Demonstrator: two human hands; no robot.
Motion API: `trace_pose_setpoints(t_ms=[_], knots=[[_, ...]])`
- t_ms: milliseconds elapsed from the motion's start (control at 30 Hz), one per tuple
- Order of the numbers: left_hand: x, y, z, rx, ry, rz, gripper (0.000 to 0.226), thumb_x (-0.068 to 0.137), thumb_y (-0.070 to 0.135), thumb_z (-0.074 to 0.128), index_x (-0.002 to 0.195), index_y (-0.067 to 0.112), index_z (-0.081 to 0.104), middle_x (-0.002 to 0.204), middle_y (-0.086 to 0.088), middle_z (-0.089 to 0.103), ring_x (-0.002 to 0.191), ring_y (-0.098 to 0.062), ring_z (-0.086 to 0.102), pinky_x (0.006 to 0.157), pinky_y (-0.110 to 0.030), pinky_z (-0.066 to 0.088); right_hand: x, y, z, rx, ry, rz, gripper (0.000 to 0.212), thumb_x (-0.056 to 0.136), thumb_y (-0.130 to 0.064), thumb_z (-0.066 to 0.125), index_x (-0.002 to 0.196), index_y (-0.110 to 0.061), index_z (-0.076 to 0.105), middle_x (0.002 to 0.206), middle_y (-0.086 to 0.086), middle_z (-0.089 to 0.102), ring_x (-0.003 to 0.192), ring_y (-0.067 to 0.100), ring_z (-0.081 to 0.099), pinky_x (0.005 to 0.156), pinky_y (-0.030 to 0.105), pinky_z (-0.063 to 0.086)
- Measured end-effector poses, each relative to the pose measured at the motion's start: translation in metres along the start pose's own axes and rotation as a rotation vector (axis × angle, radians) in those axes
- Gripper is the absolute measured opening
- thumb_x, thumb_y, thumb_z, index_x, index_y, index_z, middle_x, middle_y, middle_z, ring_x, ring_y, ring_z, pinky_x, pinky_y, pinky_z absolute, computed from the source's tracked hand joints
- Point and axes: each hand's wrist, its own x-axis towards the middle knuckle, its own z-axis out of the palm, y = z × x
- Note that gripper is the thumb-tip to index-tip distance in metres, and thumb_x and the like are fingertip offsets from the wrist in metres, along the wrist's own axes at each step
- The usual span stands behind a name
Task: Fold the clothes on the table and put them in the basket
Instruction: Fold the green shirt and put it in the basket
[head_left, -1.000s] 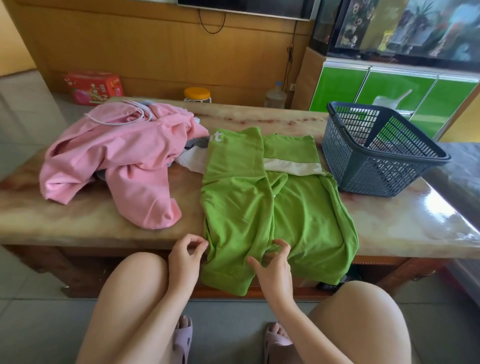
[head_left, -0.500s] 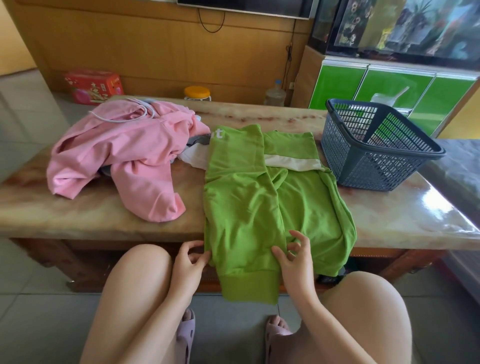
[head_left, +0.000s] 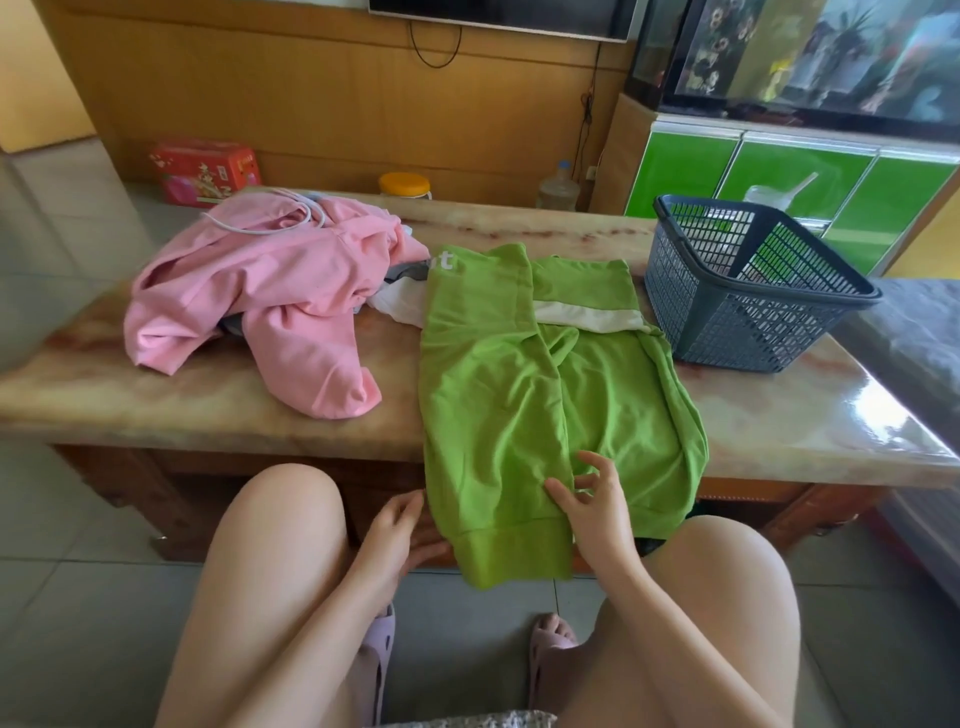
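Head view (only one). The green top (head_left: 519, 389) lies flat mid-desk (head_left: 779, 426), its near end w/ the ribbed hem hanging over the near edge. The left side panel is already folded in over the body. The right side looks turned in too, less tidy, w/ a white band showing at the far end. So the lengthwise fold is approx. done and the crosswise fold is not yet done.

The left hand (head_left: 400, 535) sits just left of the hanging hem, fingers loose & fairly straight, tips at the cloth edge, no grip visible. The right hand (head_left: 597, 509) is on the near part of the top: thumb on the folded panel, fingers curled just past its edge. It looks like a light pinch on that edge.

The pink garment (head_left: 270, 291) is a loose heap on the left of the desk, one sleeve trailing toward the near edge, unfolded. Grey & white cloth (head_left: 400, 306) pokes out from under it, betw. it and the green top, also unfolded; can't tell how many pcs.

The basket (head_left: 748, 332) stands far right on the desk, just beside the top. No clothes are visible inside thru the mesh, tho the bottom is partly hidden.

Judgement: early stage. Nothing is in the basket, the 1st item is part-folded, and at least 2 more remain before everything goes right into the basket.
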Motion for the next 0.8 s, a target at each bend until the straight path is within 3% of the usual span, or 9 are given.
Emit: trace_pose_setpoints(t_ms=[67, 133, 267, 367, 533, 667, 733, 800], knots=[[-0.002, -0.003, 0.002, 0.058, -0.089, -0.033, 0.023, 0.099, 0.031, 0.043, 0.107, 0.016, 0.059, 0.098, -0.005, 0.070, 0.086, -0.017, 0.066, 0.066, -0.025, 0.050, -0.002, 0.002, 0.002, -0.019, -0.037, 0.008, 0.068, 0.080, -0.029, 0.075, 0.136, -0.024, 0.037, 0.110, 0.002, 0.057, 0.102, 0.021, 0.059, 0.088, 0.048, 0.052], [-0.002, -0.005, 0.003, 0.166, -0.116, 0.000, 0.033, 0.089, 0.043, 0.059, 0.112, 0.019, 0.059, 0.105, -0.001, 0.070, 0.091, -0.014, 0.067, 0.067, -0.023, 0.044, -0.004, 0.005, 0.003, -0.027, -0.045, 0.018, 0.072, 0.076, -0.031, 0.078, 0.135, -0.030, 0.037, 0.115, 0.005, 0.058, 0.105, 0.023, 0.059, 0.089, 0.048, 0.052], [-0.001, -0.005, 0.004, 0.192, -0.088, 0.048, 0.042, 0.078, 0.029, 0.075, 0.112, 0.016, 0.054, 0.100, 0.002, 0.069, 0.088, -0.006, 0.065, 0.064, -0.010, 0.047, -0.005, 0.009, 0.001, -0.029, -0.074, 0.034, 0.076, 0.071, -0.037, 0.081, 0.130, -0.042, 0.034, 0.116, 0.009, 0.060, 0.104, 0.027, 0.062, 0.085, 0.049, 0.055], [0.000, -0.010, 0.005, 0.205, -0.088, 0.057, 0.060, 0.062, 0.034, 0.081, 0.113, 0.016, 0.055, 0.102, 0.002, 0.070, 0.095, -0.008, 0.066, 0.075, -0.017, 0.048, -0.007, 0.007, 0.000, -0.038, -0.105, 0.021, 0.079, 0.074, -0.030, 0.080, 0.137, -0.036, 0.032, 0.117, 0.006, 0.056, 0.102, 0.024, 0.061, 0.084, 0.047, 0.056], [0.009, -0.019, 0.000, 0.205, -0.052, 0.110, 0.026, 0.081, 0.011, 0.072, 0.105, 0.017, 0.064, 0.106, -0.004, 0.071, 0.101, -0.018, 0.065, 0.090, -0.033, 0.051, -0.007, 0.009, -0.007, -0.064, -0.071, -0.008, 0.072, 0.080, -0.017, 0.075, 0.138, -0.028, 0.034, 0.113, 0.006, 0.052, 0.099, 0.023, 0.058, 0.086, 0.046, 0.054], [0.005, -0.020, -0.006, 0.109, -0.086, 0.088, 0.026, 0.087, 0.011, 0.064, 0.113, 0.009, 0.063, 0.108, -0.009, 0.070, 0.102, -0.024, 0.066, 0.087, -0.040, 0.053, -0.006, 0.011, -0.014, -0.121, -0.036, -0.026, 0.067, 0.081, -0.015, 0.074, 0.137, -0.023, 0.037, 0.097, 0.001, 0.053, 0.091, 0.021, 0.058, 0.082, 0.047, 0.053], [0.004, -0.023, -0.008, 0.106, -0.073, 0.073, 0.021, 0.090, 0.012, 0.060, 0.111, 0.008, 0.062, 0.108, -0.010, 0.069, 0.099, -0.023, 0.066, 0.078, -0.036, 0.056, -0.008, 0.011, -0.015, -0.157, -0.040, -0.040, 0.065, 0.081, -0.016, 0.074, 0.136, -0.019, 0.039, 0.090, -0.004, 0.053, 0.085, 0.015, 0.057, 0.073, 0.034, 0.052], [0.003, -0.024, -0.010, 0.149, -0.034, 0.064, 0.012, 0.091, 0.018, 0.060, 0.101, 0.013, 0.065, 0.106, -0.010, 0.069, 0.100, -0.024, 0.065, 0.082, -0.038, 0.056, -0.011, 0.011, -0.011, -0.184, -0.063, -0.048, 0.064, 0.082, -0.018, 0.074, 0.136, -0.017, 0.039, 0.089, -0.006, 0.052, 0.082, 0.010, 0.054, 0.063, 0.019, 0.044]])
